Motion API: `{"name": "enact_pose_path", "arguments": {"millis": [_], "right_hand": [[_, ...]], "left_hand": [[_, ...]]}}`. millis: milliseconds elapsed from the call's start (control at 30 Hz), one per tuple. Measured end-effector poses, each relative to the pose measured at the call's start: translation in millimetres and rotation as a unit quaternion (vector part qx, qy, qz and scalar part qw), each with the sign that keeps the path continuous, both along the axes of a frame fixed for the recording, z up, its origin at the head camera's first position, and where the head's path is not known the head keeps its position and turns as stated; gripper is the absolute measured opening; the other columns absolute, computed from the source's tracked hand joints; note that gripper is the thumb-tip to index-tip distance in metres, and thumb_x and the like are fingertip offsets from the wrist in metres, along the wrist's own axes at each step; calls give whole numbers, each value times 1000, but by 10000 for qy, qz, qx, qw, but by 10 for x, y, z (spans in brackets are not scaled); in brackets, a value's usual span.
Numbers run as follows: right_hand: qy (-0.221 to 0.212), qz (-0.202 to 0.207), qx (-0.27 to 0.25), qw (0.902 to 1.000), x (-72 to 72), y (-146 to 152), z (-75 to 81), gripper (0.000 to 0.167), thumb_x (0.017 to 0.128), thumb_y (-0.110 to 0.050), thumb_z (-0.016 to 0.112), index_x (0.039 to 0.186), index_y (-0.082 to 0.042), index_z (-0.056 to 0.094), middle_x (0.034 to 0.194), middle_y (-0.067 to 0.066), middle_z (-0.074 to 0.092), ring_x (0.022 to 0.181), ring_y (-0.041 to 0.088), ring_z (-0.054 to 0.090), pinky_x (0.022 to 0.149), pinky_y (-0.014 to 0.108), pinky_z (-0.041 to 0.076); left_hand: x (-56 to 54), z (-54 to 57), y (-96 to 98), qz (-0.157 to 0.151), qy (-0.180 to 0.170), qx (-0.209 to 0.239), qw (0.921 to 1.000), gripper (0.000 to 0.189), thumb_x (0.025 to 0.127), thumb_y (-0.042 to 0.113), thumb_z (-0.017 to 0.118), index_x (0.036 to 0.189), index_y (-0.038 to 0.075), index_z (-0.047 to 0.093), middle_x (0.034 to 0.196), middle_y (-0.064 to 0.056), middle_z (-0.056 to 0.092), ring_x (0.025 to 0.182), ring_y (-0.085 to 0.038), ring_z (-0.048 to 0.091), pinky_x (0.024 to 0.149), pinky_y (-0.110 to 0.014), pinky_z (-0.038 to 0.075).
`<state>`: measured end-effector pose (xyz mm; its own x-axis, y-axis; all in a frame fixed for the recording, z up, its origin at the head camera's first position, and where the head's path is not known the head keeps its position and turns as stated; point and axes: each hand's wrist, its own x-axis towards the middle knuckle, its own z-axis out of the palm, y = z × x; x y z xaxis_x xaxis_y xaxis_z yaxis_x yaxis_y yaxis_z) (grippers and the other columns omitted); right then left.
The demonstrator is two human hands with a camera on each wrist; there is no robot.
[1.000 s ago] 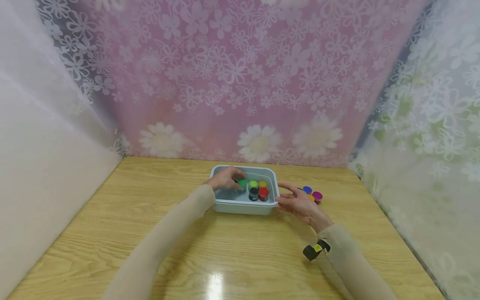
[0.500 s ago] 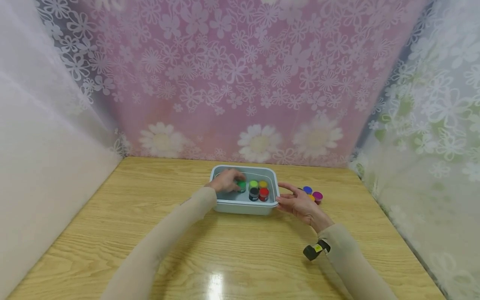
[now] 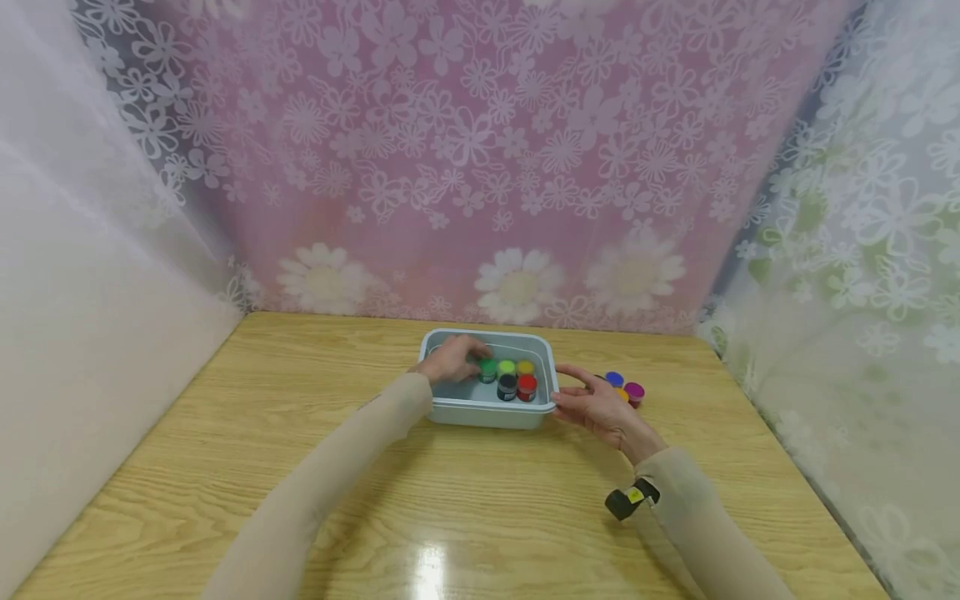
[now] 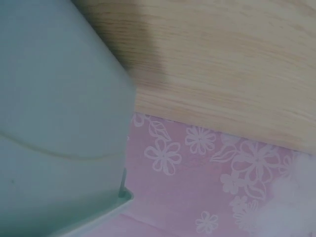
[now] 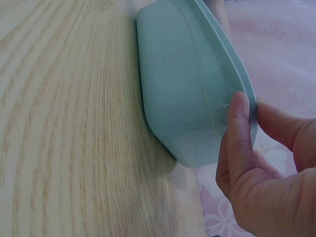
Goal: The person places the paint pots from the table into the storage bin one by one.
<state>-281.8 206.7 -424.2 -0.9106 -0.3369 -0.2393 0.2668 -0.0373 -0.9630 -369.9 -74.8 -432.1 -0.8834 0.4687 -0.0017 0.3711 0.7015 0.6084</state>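
A pale blue-grey plastic bin (image 3: 486,414) stands at the back middle of the table. My left hand (image 3: 447,360) reaches into it, thumb and fingers curled about the left and back of a small paint jar with a green lid (image 3: 488,371). Close by stand jars with light green (image 3: 507,367), yellow (image 3: 525,367), black (image 3: 507,387) and red (image 3: 527,387) lids. My right hand (image 3: 596,410) pinches the bin's right rim; in the right wrist view the thumb and fingers (image 5: 240,123) lie on opposite sides of it. Only the bin and surroundings show in the left wrist view.
Beyond the right hand, several more paint jars stand on the wooden table (image 3: 480,500), with blue (image 3: 614,379), purple (image 3: 634,392) and orange lids partly hidden by the hand. A flowered pink curtain (image 3: 450,167) hangs behind, with pale sheets on both sides.
The green-lidded jar has shifted slightly right, up beside the light green one, and shows more clearly past the left hand's fingers. The right hand and bin hold their place.
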Motion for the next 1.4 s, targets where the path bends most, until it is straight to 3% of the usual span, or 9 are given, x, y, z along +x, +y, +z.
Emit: {"name": "enact_pose_path", "arguments": {"millis": [167, 333, 533, 700, 833, 967, 1133, 1200, 1400], "right_hand": [[31, 21, 18, 10000, -2, -7, 7, 71, 94, -3, 63, 155, -12, 27, 121, 18, 61, 92, 17, 71, 97, 41, 52], [-7, 40, -56, 10000, -14, -4, -3, 72, 94, -3, 64, 155, -11, 27, 118, 15, 64, 90, 16, 71, 94, 39, 55], [26, 48, -43, 10000, -20, 10, 9, 72, 93, -5, 66, 154, -9, 28, 116, 14, 66, 88, 16, 72, 94, 39, 55], [224, 63, 202, 9995, -22, 66, 7, 65, 95, -7, 64, 152, -4, 33, 128, 21, 63, 91, 14, 72, 99, 42, 53], [590, 145, 510, 9968, -43, 148, -3, 59, 98, -11, 60, 150, 1, 34, 138, 26, 54, 101, 12, 69, 103, 42, 50], [828, 26, 737, 9938, -72, 260, 8, 55, 98, -12, 60, 147, 5, 39, 136, 20, 55, 113, 17, 64, 101, 37, 52], [1004, -157, 1039, 9894, -92, 397, 24, 53, 97, -13, 63, 142, 7, 44, 117, -1, 63, 105, 9, 65, 98, 32, 55], [1089, -132, 1193, 9868, -91, 448, 28, 53, 97, -14, 63, 142, 7, 44, 115, -3, 64, 104, 7, 66, 99, 33, 54], [1684, 121, 2031, 9645, -72, 633, 56, 51, 97, -23, 63, 140, 2, 50, 131, 20, 60, 109, 19, 66, 99, 45, 54]], "left_hand": [[9, 53, -40, 104, 69, 372, 9992, 32, 93, 2, 63, 124, 7, 66, 121, -8, 67, 114, -23, 61, 99, -36, 53], [18, 112, -125, 136, 76, 957, 9953, 26, 95, 7, 63, 121, 7, 68, 117, -10, 68, 104, -22, 64, 84, -35, 59], [46, 222, -263, 39, -38, 1450, 9894, 25, 97, 15, 62, 120, 7, 68, 111, -16, 69, 97, -35, 67, 74, -36, 59], [104, 264, -397, -29, 25, 1616, 9868, 26, 99, 20, 60, 119, 5, 69, 107, -18, 70, 90, -43, 66, 74, -49, 58], [164, 252, -517, 97, 21, 1808, 9835, 28, 100, 20, 59, 119, 2, 68, 103, -21, 70, 86, -47, 63, 76, -59, 55], [221, 221, -628, 219, 109, 1821, 9830, 27, 99, 21, 61, 115, 1, 69, 99, -24, 70, 82, -46, 62, 70, -54, 57], [292, 191, -741, 309, 116, 1805, 9830, 25, 98, 23, 62, 112, 3, 71, 96, -22, 71, 73, -41, 62, 59, -36, 56], [318, 186, -774, 345, 105, 1830, 9825, 25, 98, 23, 62, 112, 4, 71, 96, -21, 71, 71, -38, 62, 57, -31, 54], [396, 164, -836, 662, 38, 1791, 9816, 25, 95, 22, 66, 112, 4, 72, 102, -16, 71, 76, -26, 62, 61, -29, 53]]}}
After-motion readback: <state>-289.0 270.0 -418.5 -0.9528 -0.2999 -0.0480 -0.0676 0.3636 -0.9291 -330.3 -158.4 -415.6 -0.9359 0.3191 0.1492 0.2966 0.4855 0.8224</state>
